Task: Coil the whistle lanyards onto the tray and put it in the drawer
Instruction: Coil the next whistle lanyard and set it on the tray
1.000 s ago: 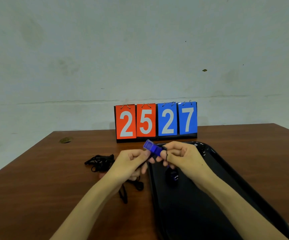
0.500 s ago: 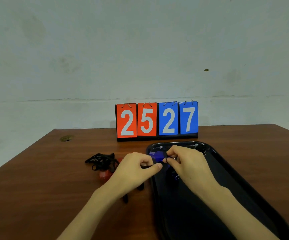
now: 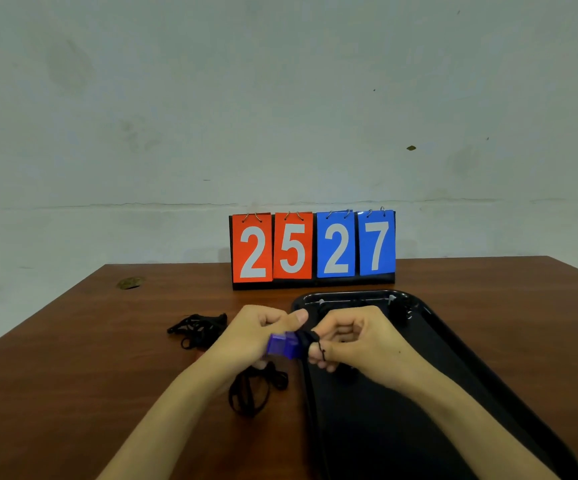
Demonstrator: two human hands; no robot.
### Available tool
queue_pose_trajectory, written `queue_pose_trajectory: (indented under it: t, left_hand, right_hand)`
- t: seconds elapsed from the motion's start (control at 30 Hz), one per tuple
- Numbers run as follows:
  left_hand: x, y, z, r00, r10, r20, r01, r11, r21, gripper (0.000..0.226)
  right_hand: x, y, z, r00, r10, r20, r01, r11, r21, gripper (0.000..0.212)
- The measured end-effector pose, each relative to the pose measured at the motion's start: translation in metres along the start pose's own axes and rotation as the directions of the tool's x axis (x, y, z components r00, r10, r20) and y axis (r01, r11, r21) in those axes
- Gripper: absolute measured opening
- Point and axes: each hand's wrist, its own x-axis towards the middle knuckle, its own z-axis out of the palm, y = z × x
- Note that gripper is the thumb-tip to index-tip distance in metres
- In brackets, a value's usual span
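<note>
Left hand (image 3: 258, 332) has a pinching grip on the blue whistle (image 3: 282, 345), right hand (image 3: 358, 341) pinches its black lanyard (image 3: 310, 337) looped over a fingertip, both over the left edge of the tray (image 3: 384, 427), so wind snug, even turns under steady tension before laying it down.

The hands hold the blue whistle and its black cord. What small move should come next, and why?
Probably wind in slack: the left hand holds the blue whistle, the right hand pinches the black cord at it, and a loose loop lies on the table, outside the tray.
</note>
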Motion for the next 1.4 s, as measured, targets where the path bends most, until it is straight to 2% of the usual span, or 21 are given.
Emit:
queue_pose_trajectory:
  t: [0.03, 0.1, 0.3, 0.37, 0.47, 0.6, 0.73, 0.9, 1.1, 1.2, 1.27, 1.4]
  left_hand:
    - [0.000, 0.000, 0.002, 0.997, -0.066, 0.028, 0.068, 0.995, -0.067, 0.042]
    - [0.000, -0.001, 0.007, 0.994, -0.086, 0.066, 0.094, 0.989, -0.116, 0.044]
    - [-0.001, -0.007, 0.017, 1.000, -0.023, 0.006, 0.023, 1.000, -0.014, 0.028]
    - [0.000, -0.009, 0.019, 1.000, 0.005, -0.010, -0.005, 0.999, 0.037, 0.027]
    - [0.000, -0.010, 0.021, 0.999, 0.050, 0.001, -0.050, 0.990, 0.130, 0.029]
    - [-0.002, -0.013, 0.019, 0.991, 0.129, 0.025, -0.131, 0.964, 0.230, 0.020]
    - [-0.003, -0.012, 0.012, 0.973, 0.228, -0.031, -0.208, 0.930, 0.304, 0.017]
    - [-0.002, -0.011, 0.006, 0.953, 0.296, -0.069, -0.258, 0.908, 0.331, 0.023]
    - [-0.002, -0.006, -0.003, 0.981, 0.193, -0.037, -0.179, 0.957, 0.228, 0.036]
    - [-0.004, -0.005, -0.003, 0.999, 0.028, 0.025, -0.028, 1.000, 0.009, 0.039]
    - [-0.006, -0.006, 0.002, 0.996, -0.054, 0.065, 0.063, 0.988, -0.144, 0.039]
    - [-0.004, -0.007, 0.018, 0.994, -0.092, 0.056, 0.100, 0.981, -0.164, 0.043]
  right_hand:
    - [0.000, 0.000, -0.001, 1.000, -0.003, -0.014, 0.004, 0.999, 0.041, 0.014]
    - [0.000, 0.000, -0.001, 0.998, 0.004, -0.063, 0.003, 0.994, 0.105, 0.013]
    - [0.003, 0.002, -0.006, 0.944, 0.094, -0.316, -0.032, 0.980, 0.194, 0.006]
    - [0.005, 0.007, -0.005, 0.897, 0.139, -0.419, -0.113, 0.990, 0.085, 0.007]
    - [0.005, 0.016, -0.003, 0.843, 0.067, -0.534, -0.220, 0.948, -0.228, 0.008]
    - [0.003, 0.019, 0.001, 0.892, -0.030, -0.451, -0.225, 0.836, -0.501, 0.010]
    - [0.002, 0.017, 0.003, 0.965, -0.071, -0.253, -0.108, 0.772, -0.627, 0.017]
    - [0.002, 0.015, 0.006, 0.996, -0.058, -0.069, 0.014, 0.854, -0.519, 0.010]
    - [0.000, 0.007, 0.007, 1.000, 0.000, 0.018, 0.004, 0.975, -0.224, 0.007]
    - [0.001, 0.001, 0.006, 1.000, 0.006, 0.010, -0.005, 0.997, -0.083, 0.012]
    - [0.000, -0.001, 0.004, 1.000, -0.004, -0.027, 0.004, 1.000, 0.015, 0.012]
    - [-0.001, 0.000, 0.000, 0.985, 0.019, -0.174, 0.007, 0.989, 0.151, 0.011]
